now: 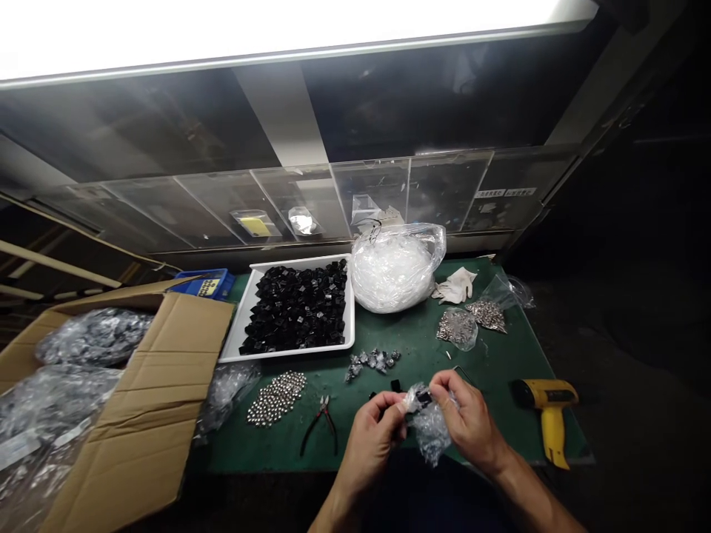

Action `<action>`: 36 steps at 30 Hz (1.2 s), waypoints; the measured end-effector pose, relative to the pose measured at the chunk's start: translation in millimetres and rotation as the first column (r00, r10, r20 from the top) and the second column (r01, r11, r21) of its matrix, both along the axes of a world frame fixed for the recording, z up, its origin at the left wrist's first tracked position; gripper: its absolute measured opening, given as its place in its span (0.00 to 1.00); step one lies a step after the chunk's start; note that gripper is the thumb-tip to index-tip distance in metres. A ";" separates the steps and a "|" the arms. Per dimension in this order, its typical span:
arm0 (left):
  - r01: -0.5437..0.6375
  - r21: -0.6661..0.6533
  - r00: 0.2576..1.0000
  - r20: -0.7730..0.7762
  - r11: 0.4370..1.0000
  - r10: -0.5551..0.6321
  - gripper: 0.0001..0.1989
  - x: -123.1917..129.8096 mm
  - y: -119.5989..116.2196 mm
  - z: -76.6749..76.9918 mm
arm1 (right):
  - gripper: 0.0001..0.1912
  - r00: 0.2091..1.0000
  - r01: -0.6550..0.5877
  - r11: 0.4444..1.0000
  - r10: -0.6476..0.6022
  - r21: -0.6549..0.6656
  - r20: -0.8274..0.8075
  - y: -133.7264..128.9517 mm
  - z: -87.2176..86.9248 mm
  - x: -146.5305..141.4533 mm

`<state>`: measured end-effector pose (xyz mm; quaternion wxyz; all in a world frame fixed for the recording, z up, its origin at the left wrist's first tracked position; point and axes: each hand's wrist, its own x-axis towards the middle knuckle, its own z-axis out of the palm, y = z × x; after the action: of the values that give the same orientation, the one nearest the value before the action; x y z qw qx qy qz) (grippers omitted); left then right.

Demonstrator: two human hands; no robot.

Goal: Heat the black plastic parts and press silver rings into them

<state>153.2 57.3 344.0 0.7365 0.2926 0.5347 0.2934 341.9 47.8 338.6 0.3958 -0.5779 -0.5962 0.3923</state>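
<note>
Near the front edge of the bench, both hands work at a crumpled clear plastic bag (433,438). My left hand (371,433) pinches the bag's upper left part between thumb and fingers. My right hand (469,416) is closed on its right side, with thumb and fingers pressed together. A small black block (424,397) shows between the two hands, at the bag's top; whether it is inside the plastic I cannot tell. Another black block (395,386) lies on the green bench just beyond my left hand. Several small wrapped pieces (373,361) lie behind that.
A white tray (351,326) holds many black blocks. Pliers (321,423) and a pile of shiny metal balls (276,398) lie left; a yellow heat gun (551,414) lies right. A cardboard box (161,392) leans over the left side. A stuffed plastic bag (395,270) sits behind.
</note>
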 end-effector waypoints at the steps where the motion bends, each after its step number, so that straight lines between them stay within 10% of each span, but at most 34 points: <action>1: 0.026 -0.001 0.999 -0.030 1.000 -0.026 0.14 -1.9 1.2 0.3 | 0.08 1.000 -0.004 1.000 0.004 0.002 0.005 0.5 -1.2 1.3; 5: 0.073 -0.016 0.995 -0.063 0.997 -0.074 0.10 -8.0 5.3 3.6 | 0.09 0.999 -0.033 0.999 0.033 0.035 0.004 0.4 -3.6 1.8; 15: 0.065 -0.355 0.904 0.417 0.933 0.096 0.08 -9.3 -0.4 14.2 | 0.07 0.998 0.032 0.998 -0.034 0.047 0.055 -6.4 -10.6 0.5; 25: 0.024 0.097 0.999 -0.049 0.995 -0.020 0.19 0.2 -13.6 1.5 | 0.07 0.992 0.034 0.999 -0.036 0.019 0.119 -9.5 -2.8 -3.1; 31: 0.153 0.148 0.988 -0.036 0.977 -0.149 0.23 -21.7 -10.5 -8.8 | 0.08 0.991 -0.001 1.000 0.003 -0.018 0.136 -9.0 5.3 1.1; 36: -0.051 0.009 0.987 0.154 0.999 0.049 0.20 -17.8 -14.1 -24.2 | 0.08 0.987 -0.047 0.998 0.051 -0.034 0.154 -11.7 10.4 -6.1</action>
<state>135.4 43.2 319.8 0.7659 0.2604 0.4817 0.3372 335.8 36.0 349.0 0.3297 -0.5978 -0.6332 0.3646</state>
